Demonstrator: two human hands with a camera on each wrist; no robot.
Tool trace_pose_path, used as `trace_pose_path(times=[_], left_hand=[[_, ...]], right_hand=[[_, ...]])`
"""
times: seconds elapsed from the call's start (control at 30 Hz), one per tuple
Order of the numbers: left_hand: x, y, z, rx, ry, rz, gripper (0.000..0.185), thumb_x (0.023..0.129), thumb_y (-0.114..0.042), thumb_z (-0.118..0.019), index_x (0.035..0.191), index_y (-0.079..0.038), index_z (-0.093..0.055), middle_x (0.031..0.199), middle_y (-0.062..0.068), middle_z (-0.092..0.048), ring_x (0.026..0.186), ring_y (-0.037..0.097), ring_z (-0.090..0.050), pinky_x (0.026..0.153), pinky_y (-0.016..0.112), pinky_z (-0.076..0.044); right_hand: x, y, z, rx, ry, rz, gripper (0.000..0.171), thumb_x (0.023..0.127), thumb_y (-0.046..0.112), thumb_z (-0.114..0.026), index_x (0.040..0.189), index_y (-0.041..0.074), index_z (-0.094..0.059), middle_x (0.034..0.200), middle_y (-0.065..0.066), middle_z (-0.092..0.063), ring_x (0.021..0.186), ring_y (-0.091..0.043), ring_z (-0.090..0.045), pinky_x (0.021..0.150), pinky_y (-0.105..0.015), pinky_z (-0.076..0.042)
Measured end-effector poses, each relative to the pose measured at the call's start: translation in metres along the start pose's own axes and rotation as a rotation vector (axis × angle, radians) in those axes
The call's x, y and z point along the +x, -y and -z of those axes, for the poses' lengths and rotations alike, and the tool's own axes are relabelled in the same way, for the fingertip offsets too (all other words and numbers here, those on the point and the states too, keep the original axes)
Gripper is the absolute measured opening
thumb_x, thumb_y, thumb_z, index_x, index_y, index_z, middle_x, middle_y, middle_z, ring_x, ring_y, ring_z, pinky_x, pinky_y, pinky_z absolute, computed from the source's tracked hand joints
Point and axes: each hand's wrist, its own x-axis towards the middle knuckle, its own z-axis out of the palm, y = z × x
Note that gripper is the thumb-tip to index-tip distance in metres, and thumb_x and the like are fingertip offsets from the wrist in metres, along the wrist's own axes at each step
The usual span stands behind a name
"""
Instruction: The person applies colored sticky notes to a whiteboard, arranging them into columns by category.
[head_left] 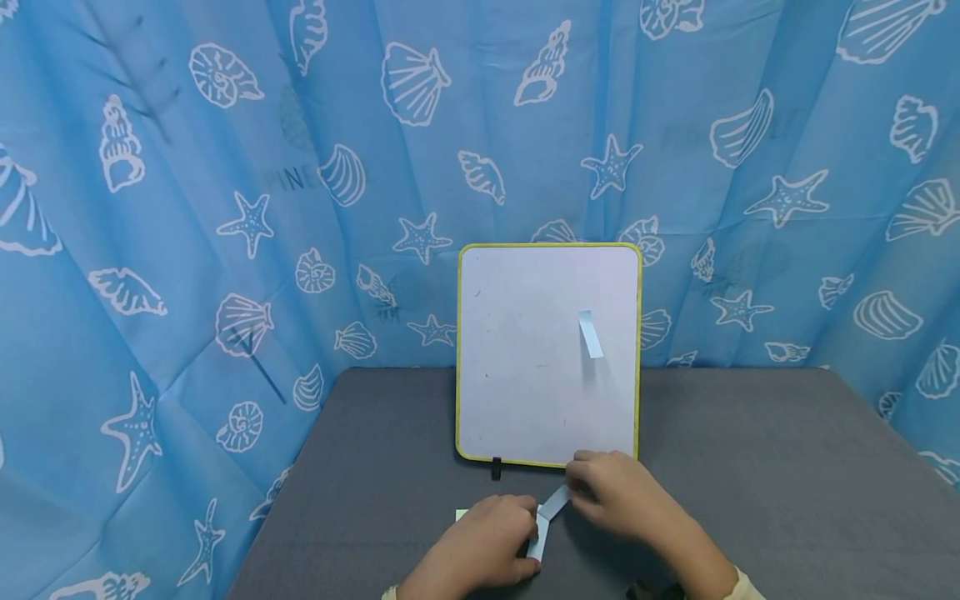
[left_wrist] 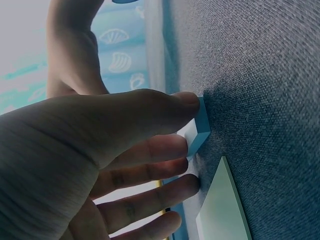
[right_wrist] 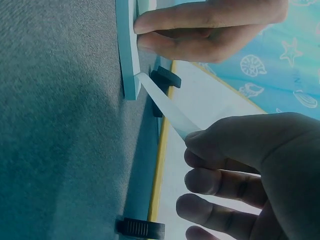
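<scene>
A blue shell-print curtain [head_left: 225,208] is hung behind and beside a grey table [head_left: 787,483], closing off the background. A whiteboard [head_left: 525,367] with a yellow-green rim is propped upright at mid-table, held by small black clips so its face is presented forward; one blue strip [head_left: 590,333] is already stuck on it. Near the table's front edge a pad of blue strips [head_left: 537,537] is pinned down by the left hand [head_left: 483,546], thumb and fingers clamped on its end to steady it. One strip [right_wrist: 165,107] is pinched at its free end by the right hand [head_left: 618,492] and peeled up. A pale green pad [left_wrist: 222,210] lies just beside.
</scene>
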Motion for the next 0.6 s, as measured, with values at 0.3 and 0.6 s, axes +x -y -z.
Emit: trace_pose_path(times=[0.3, 0.6], left_hand=[[-0.0014, -0.0004, -0.0008, 0.006, -0.014, 0.002, 0.024, 0.086, -0.033, -0.090, 0.075, -0.020, -0.073, 0.078, -0.014, -0.049, 0.058, 0.003, -0.041, 0.053, 0.020, -0.034], [0.0001, -0.0013, 0.0000, 0.007, 0.011, 0.018, 0.023, 0.087, -0.033, -0.089, 0.076, -0.019, -0.075, 0.079, -0.014, -0.051, 0.059, 0.003, -0.043, 0.053, 0.021, -0.035]], right_hand=[[-0.0003, -0.0009, 0.0039, -0.004, -0.016, 0.002, 0.017, 0.088, 0.015, -0.083, 0.083, 0.025, -0.070, 0.076, 0.019, -0.058, 0.063, 0.004, -0.045, 0.059, -0.024, -0.046], [-0.0009, -0.0007, 0.0077, 0.003, -0.033, -0.007, 0.019, 0.088, 0.014, -0.082, 0.082, 0.026, -0.069, 0.075, 0.018, -0.057, 0.062, 0.004, -0.044, 0.058, -0.023, -0.045]])
